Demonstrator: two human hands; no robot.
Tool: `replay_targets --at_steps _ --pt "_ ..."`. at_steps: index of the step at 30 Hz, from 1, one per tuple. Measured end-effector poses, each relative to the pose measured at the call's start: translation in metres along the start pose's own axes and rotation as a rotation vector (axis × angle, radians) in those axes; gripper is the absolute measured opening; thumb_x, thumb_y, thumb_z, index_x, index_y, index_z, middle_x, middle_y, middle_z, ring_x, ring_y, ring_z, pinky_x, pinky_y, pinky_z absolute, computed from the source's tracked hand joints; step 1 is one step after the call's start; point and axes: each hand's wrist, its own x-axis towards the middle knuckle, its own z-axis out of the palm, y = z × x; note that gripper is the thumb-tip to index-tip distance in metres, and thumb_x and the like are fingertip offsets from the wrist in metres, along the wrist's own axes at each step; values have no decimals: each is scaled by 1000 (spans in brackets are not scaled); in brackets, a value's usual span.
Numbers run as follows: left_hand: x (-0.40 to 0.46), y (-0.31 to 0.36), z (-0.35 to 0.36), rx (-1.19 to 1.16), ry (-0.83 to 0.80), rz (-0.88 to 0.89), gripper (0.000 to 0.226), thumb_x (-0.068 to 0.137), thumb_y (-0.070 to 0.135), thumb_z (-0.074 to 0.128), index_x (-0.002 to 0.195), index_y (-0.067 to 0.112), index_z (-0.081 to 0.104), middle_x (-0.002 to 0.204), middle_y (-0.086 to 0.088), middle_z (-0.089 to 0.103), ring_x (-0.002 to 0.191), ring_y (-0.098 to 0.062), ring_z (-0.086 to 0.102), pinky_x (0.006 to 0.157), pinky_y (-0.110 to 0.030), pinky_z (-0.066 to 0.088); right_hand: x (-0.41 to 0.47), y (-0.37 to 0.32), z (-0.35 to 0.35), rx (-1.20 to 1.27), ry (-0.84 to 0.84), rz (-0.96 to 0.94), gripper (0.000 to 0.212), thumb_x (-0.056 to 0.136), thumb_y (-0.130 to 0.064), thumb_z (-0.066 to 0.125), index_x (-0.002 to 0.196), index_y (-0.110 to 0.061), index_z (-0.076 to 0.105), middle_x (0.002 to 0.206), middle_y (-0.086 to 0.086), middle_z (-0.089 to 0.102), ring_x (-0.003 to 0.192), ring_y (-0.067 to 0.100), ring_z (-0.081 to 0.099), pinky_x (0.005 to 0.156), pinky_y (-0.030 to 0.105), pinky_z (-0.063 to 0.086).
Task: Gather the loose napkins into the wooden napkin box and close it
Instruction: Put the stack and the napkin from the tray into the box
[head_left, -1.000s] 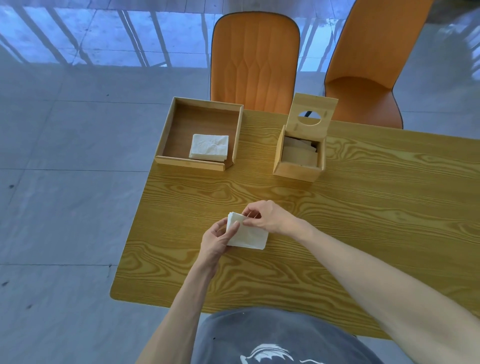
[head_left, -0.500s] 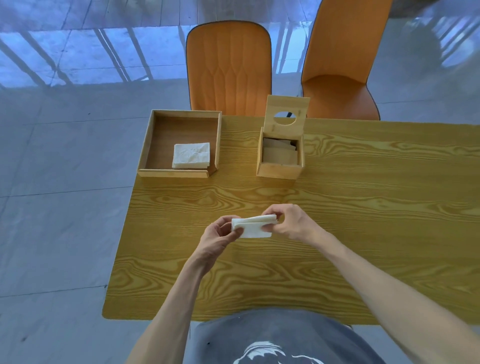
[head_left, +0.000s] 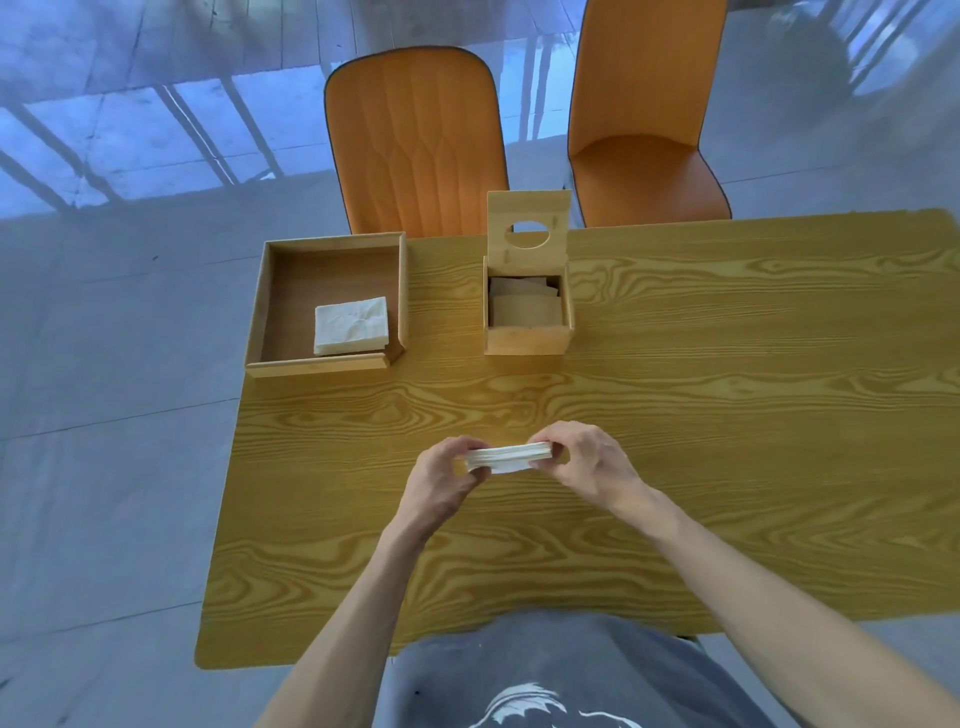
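Observation:
A stack of white napkins (head_left: 506, 457) is held edge-on just above the table's middle, pinched at its ends by my left hand (head_left: 441, 475) and my right hand (head_left: 589, 460). The wooden napkin box (head_left: 527, 338) stands at the far side of the table. Its lid (head_left: 529, 228), with a round hole, stands upright at the back, and napkins lie inside. A second white napkin pile (head_left: 351, 326) rests in the near right corner of a shallow wooden tray (head_left: 322, 364), left of the box.
The yellow wood-grain table (head_left: 727, 441) runs off frame to the right; its left edge and near edge are in view. Two orange chairs (head_left: 421, 140) stand behind the far edge. Grey tiled floor lies to the left.
The napkin stack went from lying flat under my hands to being lifted and held edge-on between both hands. The view shifted, so box and tray now sit more centred.

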Motion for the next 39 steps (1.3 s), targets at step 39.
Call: replay_targets --at_steps 39 --pt "159 123 -26 57 278 -8 30 93 43 59 113 22 66 102 0 71 91 -16 64 81 -34 53 151 28 -93 136 253 231 31 93 -40 60 114 -17 67 101 3 72 85 14 65 74 31 53"
